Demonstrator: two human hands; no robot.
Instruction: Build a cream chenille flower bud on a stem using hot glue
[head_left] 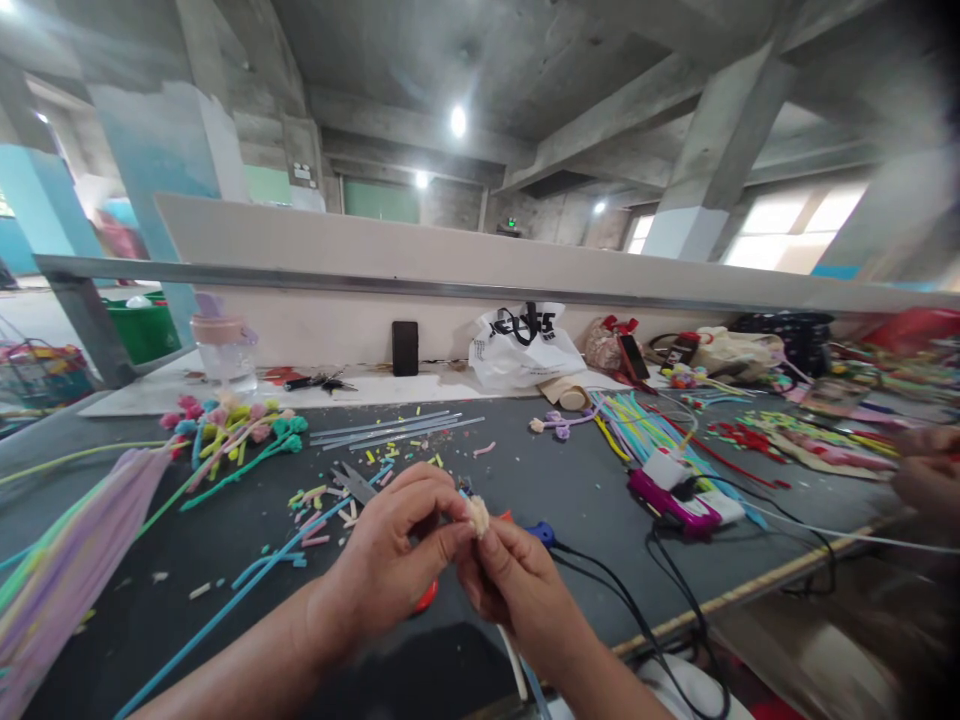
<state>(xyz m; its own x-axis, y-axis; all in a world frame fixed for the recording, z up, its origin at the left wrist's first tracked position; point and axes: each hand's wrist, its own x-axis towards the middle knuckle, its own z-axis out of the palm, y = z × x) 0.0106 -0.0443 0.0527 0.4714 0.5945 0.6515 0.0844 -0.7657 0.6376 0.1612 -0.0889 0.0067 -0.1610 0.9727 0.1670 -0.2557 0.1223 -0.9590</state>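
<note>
A small cream fuzzy flower (478, 516) is pinched between my two hands at the middle of the view. My left hand (405, 525) holds its left side between thumb and fingers. From the right, my right hand (510, 570) grips it near its base, and a pale stem (513, 660) hangs below that hand. Behind my left hand lie scissors, their grey blades (356, 484) pointing up and left and a red handle (426, 597) partly showing. A long blue fuzzy stem (247, 590) runs past my left forearm.
Fuzzy flowers (225, 425) and a pastel stem bundle (90, 560) lie left. Clear sticks (397, 432) and cut bits are beyond my hands. Rightward are a purple power strip (671, 503), black cables (622, 590) and more stems (652, 430). Another person's hand (926, 475) shows far right.
</note>
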